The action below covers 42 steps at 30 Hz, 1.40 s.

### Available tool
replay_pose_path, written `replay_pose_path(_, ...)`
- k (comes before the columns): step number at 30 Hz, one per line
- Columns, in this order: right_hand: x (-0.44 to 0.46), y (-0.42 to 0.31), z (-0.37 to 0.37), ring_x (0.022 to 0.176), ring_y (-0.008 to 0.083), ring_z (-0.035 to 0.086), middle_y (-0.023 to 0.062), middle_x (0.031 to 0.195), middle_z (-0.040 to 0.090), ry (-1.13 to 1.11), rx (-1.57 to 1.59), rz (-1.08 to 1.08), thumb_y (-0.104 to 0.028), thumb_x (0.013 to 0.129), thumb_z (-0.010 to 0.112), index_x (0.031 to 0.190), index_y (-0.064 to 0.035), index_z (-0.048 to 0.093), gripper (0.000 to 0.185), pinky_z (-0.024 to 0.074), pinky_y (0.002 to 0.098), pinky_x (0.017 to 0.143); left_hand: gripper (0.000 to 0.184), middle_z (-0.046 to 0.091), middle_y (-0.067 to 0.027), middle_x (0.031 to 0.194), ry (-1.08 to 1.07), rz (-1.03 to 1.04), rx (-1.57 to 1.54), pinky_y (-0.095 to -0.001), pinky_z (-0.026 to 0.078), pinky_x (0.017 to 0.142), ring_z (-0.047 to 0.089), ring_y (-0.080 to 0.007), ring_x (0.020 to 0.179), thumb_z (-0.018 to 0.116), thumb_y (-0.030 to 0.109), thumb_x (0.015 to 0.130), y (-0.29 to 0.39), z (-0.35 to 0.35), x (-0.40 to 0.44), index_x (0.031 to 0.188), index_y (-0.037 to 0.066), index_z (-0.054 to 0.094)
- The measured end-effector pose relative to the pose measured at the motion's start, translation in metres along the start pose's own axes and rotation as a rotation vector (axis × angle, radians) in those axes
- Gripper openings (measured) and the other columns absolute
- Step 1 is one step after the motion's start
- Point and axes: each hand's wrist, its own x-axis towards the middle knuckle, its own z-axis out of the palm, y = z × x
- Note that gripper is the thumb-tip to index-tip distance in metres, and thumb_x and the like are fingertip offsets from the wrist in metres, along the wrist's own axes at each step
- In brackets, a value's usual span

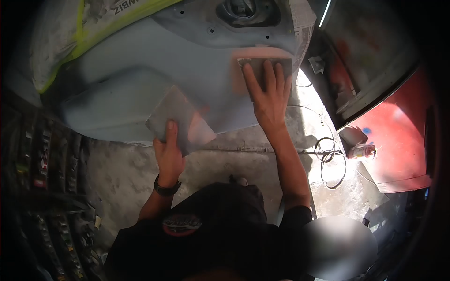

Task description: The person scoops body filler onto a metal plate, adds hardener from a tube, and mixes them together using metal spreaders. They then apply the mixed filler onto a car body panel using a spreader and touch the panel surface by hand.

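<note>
My right hand (pixel 270 96) lies with spread fingers on a dark grey piece of sandpaper (pixel 258 70), pressing it against the grey car body panel (pixel 187 56). An orange-pink patch (pixel 239 79) shows on the panel around that piece. Lower and to the left, my left hand (pixel 169 152) pinches a larger grey sheet of sandpaper (pixel 171 110), thumb on top and fingers hidden beneath. This sheet is tilted cornerwise over the panel's near edge, with a paler reddish part at its right corner. A dark watch (pixel 167 186) is on my left wrist.
Yellow-green tape (pixel 70 54) and printed masking paper (pixel 47 51) cover the panel's upper left. A round recess (pixel 243 8) sits at its top. A looped cable (pixel 333 161) lies on the concrete floor (pixel 126 173). Red panel (pixel 398 140) stands at right; dark racks (pixel 42 159) at left.
</note>
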Motion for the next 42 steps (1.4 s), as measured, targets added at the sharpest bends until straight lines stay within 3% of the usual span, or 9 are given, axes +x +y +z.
replay_pose_path(12,0.014,0.01,0.013,0.124,0.0448,0.049,0.0175,0.138,0.052,0.064,-0.01,-0.015,-0.018,0.091,0.059,0.147,-0.033,0.052,0.059,0.0376,0.0701,0.097,0.031,0.069,-0.0061,0.117,-0.059,-0.033,0.022,-0.028,0.053,0.09,0.066,-0.0119,0.105,0.062,0.024,0.104,-0.001,-0.009,0.003,0.122,-0.001,0.064)
replay_pose_path(18,-0.022,0.008,0.023,0.121,0.0453,0.05,0.0175,0.138,0.052,-0.018,-0.017,-0.065,-0.017,0.091,0.059,0.148,-0.0326,0.052,0.059,0.0385,0.0695,0.097,0.035,0.069,-0.0049,0.113,-0.038,-0.033,0.076,-0.0272,0.05,0.088,0.063,-0.0103,0.101,0.06,0.029,0.105,-0.002,0.001,0.007,0.119,-0.003,0.066)
replay_pose_path(21,-0.042,0.001,0.018,0.13,0.0447,0.047,0.0161,0.146,0.048,-0.132,0.012,-0.015,-0.009,0.088,0.06,0.145,-0.0332,0.055,0.062,0.038,0.0693,0.103,0.038,0.069,-0.0041,0.111,-0.018,-0.059,0.118,-0.0268,0.049,0.087,0.061,-0.0093,0.099,0.059,0.032,0.106,0.0,0.002,0.006,0.118,-0.004,0.066)
replay_pose_path(24,-0.049,-0.004,-0.006,0.13,0.0433,0.048,0.0158,0.145,0.05,-0.279,0.043,0.016,-0.011,0.087,0.063,0.145,-0.0323,0.056,0.062,0.038,0.0687,0.104,0.038,0.069,-0.0038,0.11,-0.003,-0.062,0.122,-0.0261,0.048,0.086,0.061,-0.0088,0.098,0.058,0.032,0.106,0.001,0.004,0.004,0.117,-0.004,0.067)
replay_pose_path(30,0.0,0.017,-0.004,0.122,0.0441,0.051,0.0183,0.139,0.052,0.027,0.005,-0.022,-0.013,0.089,0.058,0.148,-0.0312,0.053,0.062,0.039,0.0686,0.097,0.033,0.07,-0.0053,0.114,-0.08,-0.064,0.077,-0.027,0.052,0.088,0.065,-0.0109,0.101,0.06,0.026,0.105,0.001,-0.006,0.0,0.12,-0.003,0.065)
replay_pose_path(42,0.018,0.033,0.007,0.121,0.0437,0.052,0.0181,0.139,0.054,0.102,-0.027,-0.049,-0.015,0.09,0.057,0.147,-0.0311,0.055,0.059,0.0403,0.067,0.097,0.03,0.071,-0.0045,0.112,-0.063,-0.049,0.113,-0.0254,0.053,0.085,0.066,-0.0097,0.1,0.062,0.024,0.104,-0.005,-0.014,0.002,0.116,-0.003,0.067)
